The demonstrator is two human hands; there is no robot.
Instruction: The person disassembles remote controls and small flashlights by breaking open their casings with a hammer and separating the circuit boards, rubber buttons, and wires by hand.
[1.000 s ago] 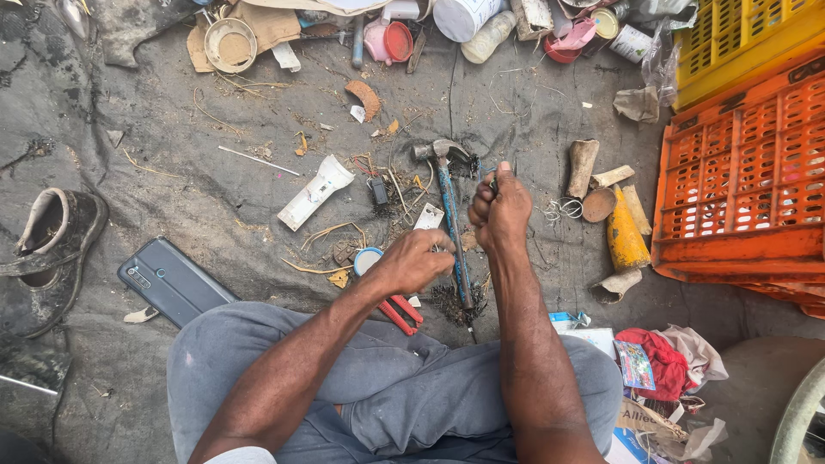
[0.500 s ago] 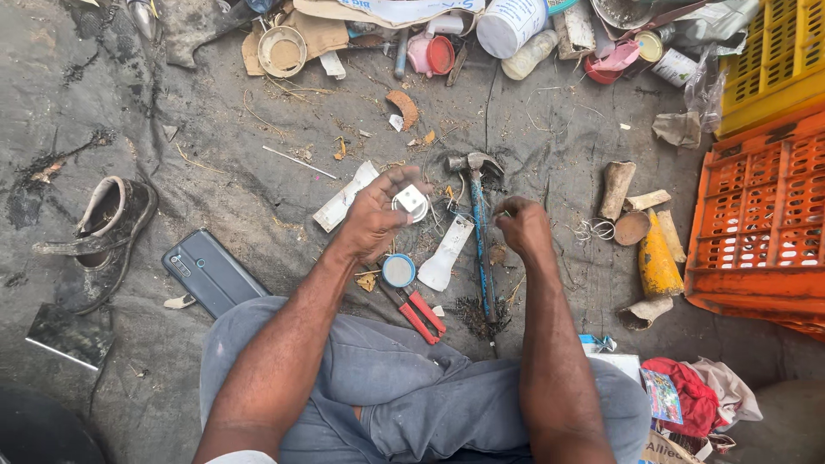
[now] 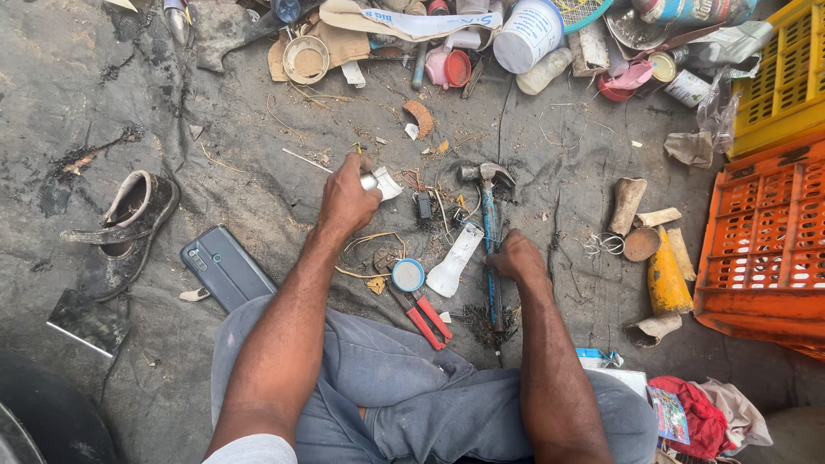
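My left hand [image 3: 346,199] is closed around a white tube-like piece [image 3: 379,182], whose end sticks out to the right of my fist, just above the dark ground sheet. My right hand [image 3: 516,258] is curled over the blue handle of a claw hammer [image 3: 490,206] that lies on the ground with its head pointing away from me. Between my hands lie a flat white plastic piece [image 3: 455,260], a round blue lid [image 3: 407,275] and red-handled pliers [image 3: 427,316]. My legs in grey trousers fill the bottom of the view.
A dark phone [image 3: 225,268] and a worn shoe [image 3: 129,222] lie to the left. An orange crate [image 3: 765,241] and a yellow crate [image 3: 778,77] stand at the right, with a yellow bottle [image 3: 666,279] beside them. Tubs, lids and scraps line the far edge.
My left hand moved away from my right hand to the left and took up the white tube from the ground. My right hand dropped onto the hammer handle.
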